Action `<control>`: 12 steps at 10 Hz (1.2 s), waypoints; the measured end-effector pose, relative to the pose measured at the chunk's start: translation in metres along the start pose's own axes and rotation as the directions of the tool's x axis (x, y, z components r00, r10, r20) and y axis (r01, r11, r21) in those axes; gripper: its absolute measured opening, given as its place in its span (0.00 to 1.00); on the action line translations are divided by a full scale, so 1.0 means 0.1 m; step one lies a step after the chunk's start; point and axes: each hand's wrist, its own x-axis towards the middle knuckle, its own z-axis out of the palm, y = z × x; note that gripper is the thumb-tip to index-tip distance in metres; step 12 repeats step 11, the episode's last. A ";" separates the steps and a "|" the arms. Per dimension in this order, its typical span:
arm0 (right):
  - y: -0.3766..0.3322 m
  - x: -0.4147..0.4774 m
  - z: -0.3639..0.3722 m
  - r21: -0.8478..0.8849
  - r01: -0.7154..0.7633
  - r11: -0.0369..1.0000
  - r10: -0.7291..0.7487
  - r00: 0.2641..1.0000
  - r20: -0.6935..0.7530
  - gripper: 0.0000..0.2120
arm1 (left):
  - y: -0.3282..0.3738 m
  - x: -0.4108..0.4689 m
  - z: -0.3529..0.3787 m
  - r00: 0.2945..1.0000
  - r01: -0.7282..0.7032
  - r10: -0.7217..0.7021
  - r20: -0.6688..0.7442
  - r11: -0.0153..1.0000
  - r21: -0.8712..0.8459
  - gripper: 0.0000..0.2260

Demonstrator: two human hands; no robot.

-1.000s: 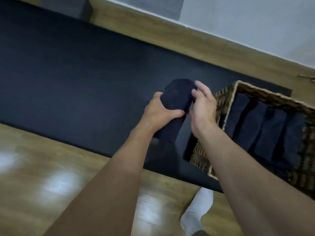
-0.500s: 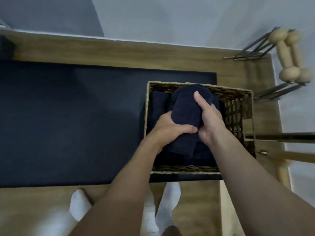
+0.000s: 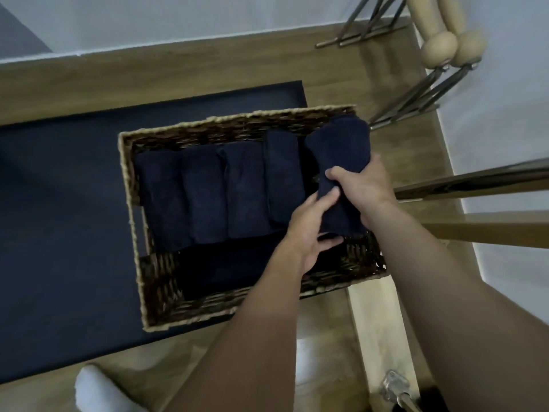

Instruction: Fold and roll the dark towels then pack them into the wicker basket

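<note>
Now, left hand point(image 3: 312, 230) and right hand point(image 3: 361, 188) fingers curl round the rolled towel point(image 3: 338, 150); best ease it level into the wicker basket point(image 3: 237, 118) beside the packed rolls point(image 3: 208, 191), kept tight.

Home gym (wooden dumbbells point(image 3: 439, 49), dark mat point(image 3: 59, 233))

The basket point(image 3: 126, 185) is rough woven wicker, with a pale braided rim over dark brown walls. The towels point(image 3: 205, 194) inside it and the towel point(image 3: 338, 144) at its right end are dark navy terry cloth, matt and nubby. Under the basket, the mat point(image 3: 59, 218) is dark, smooth and matt. Beyond the basket, the floor point(image 3: 148, 75) is wood-grain plank with a soft sheen. Right of the basket, the dumbbells point(image 3: 439, 49) are pale smooth wood on glossy metal rods point(image 3: 410, 96).
</note>
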 end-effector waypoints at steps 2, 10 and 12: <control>0.11 0.37 0.19 -0.169 0.202 0.965 -0.195 0.979 0.056 0.33 | -0.17 0.32 0.07 0.984 0.038 -0.112 -0.136 0.889 -0.457 0.15; 0.32 0.39 0.57 -0.635 0.249 0.731 -0.289 0.956 0.043 0.16 | 0.03 0.49 -0.11 0.960 0.126 0.161 -0.228 0.476 0.870 0.05; 0.29 0.33 0.51 -0.596 0.250 0.763 -0.269 0.961 0.058 0.19 | 0.13 0.40 -0.17 0.960 0.007 0.216 -0.176 0.611 0.792 0.06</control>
